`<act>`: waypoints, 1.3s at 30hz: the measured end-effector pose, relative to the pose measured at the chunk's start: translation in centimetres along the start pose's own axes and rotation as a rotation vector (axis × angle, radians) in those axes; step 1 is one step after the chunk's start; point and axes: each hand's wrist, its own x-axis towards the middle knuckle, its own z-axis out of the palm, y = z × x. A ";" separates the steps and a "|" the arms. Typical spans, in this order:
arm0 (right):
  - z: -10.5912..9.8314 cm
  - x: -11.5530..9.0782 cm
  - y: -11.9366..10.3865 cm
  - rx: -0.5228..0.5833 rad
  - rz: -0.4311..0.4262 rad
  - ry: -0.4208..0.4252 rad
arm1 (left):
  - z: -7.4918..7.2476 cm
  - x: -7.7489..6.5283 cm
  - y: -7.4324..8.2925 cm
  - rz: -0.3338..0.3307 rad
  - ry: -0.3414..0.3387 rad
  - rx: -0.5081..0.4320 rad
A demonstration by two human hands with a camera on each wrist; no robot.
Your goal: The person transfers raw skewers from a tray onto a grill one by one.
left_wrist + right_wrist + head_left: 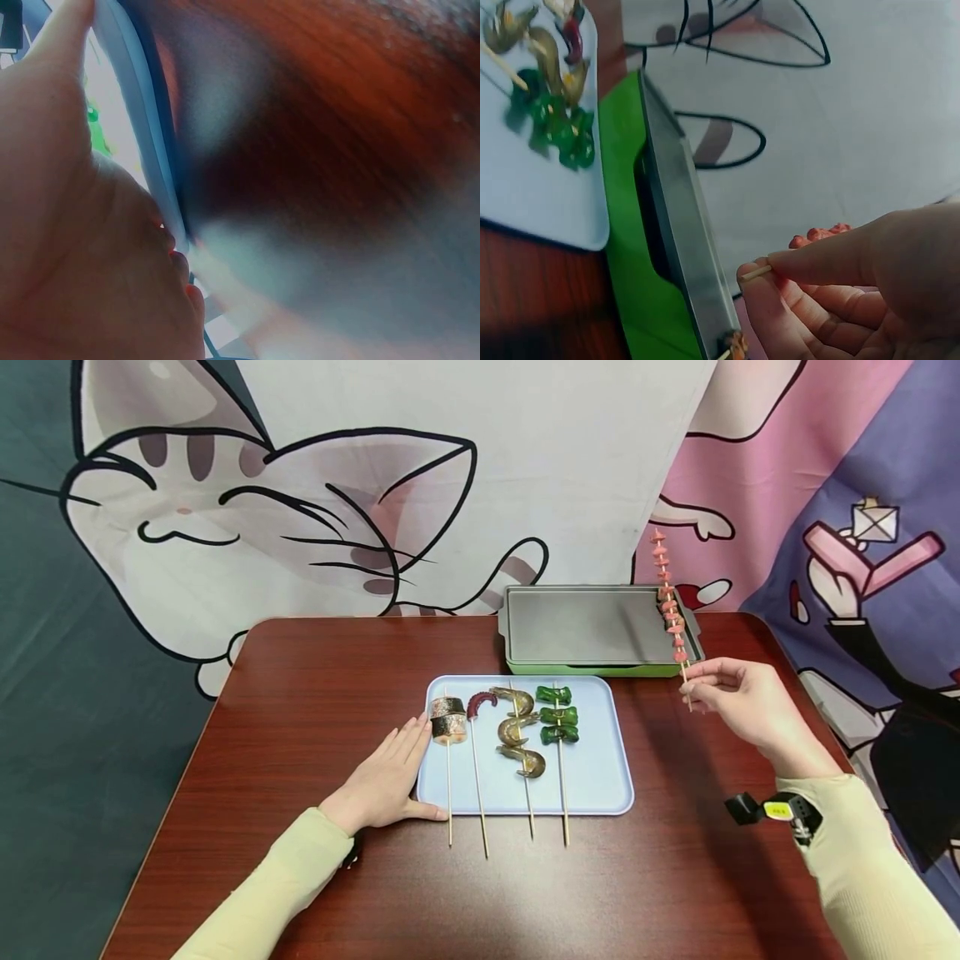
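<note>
Your hands split the work; at the left, your left hand (386, 781) lies flat with fingers straight along the left edge of the pale blue tray (600, 777), seemingly steadying it on the tabletop (337, 693); across that tray run a fish-like skewer (448, 728), a tentacle skewer (482, 697), a shrimp skewer (517, 732) and a green skewer (557, 716), their sticks overhanging the near rim. Behind the tray and to its right sits the green-sided griddle (577, 627); a brownish skewer (737, 345), partly hidden, lies at its right end. Furthest right, your right hand (738, 702) pinches the lower stick of the pink skewer (667, 589), raised by the griddle's right end; you cannot tell the gap between them. Your step looks like transferring this one skewer, direction unclear; the next move calls for a firm pinch and a controlled tilt, avoiding its brownish neighbour.
</note>
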 end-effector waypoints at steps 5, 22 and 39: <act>-0.6 1.4 1.0 -0.021 0.020 -0.027 | 0.0 0.0 0.0 0.000 -0.004 0.013; -0.1 3.2 3.2 -0.139 0.140 -0.133 | 0.4 0.0 -0.1 0.003 0.002 0.028; -0.3 3.2 2.2 -0.272 0.150 -0.097 | 0.1 0.0 -0.1 0.004 0.004 0.007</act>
